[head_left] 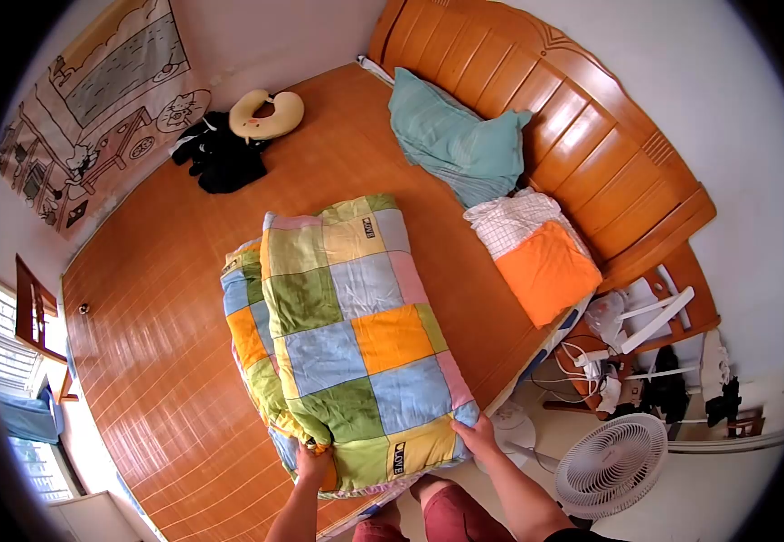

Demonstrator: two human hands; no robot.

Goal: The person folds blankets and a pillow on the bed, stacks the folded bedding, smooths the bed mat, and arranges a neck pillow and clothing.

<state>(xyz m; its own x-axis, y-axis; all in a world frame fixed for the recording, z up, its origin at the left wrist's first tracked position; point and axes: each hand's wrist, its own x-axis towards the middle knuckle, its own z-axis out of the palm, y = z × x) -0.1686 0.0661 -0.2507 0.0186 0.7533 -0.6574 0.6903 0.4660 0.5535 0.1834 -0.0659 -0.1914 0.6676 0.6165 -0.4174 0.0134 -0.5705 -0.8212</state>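
Pinches the bunched near edge of a folded patchwork quilt (347,334) with the left hand (314,462), at seven o'clock from the quilt's middle, with fingers curled into yellow cloth and partly hidden by it. Grips the near right corner with the right hand (477,438), at four o'clock, with fingers closed on a blue patch and partly out of sight. Lies in layers on the brown bed mat (166,361), chequered in green, blue, orange, yellow and pink, with LOVE printed on a yellow patch at five o'clock. Comes close to the red shorts (464,515), also at five o'clock.

Shows at two o'clock, apart from the quilt, an orange cloth (545,271) against a white checked cloth (516,221). Has a rumpled teal pillow (460,140) at one o'clock, by the wooden headboard (582,135). Bears a beige neck pillow (244,113) between eleven and twelve, beside black clothing (229,169) at eleven.

Includes, farther out, tangled white cables (582,359) at three, a white fan (613,465) at four, a barred window (12,312) at nine, and a cartoon wall hanging (107,117) between ten and eleven.
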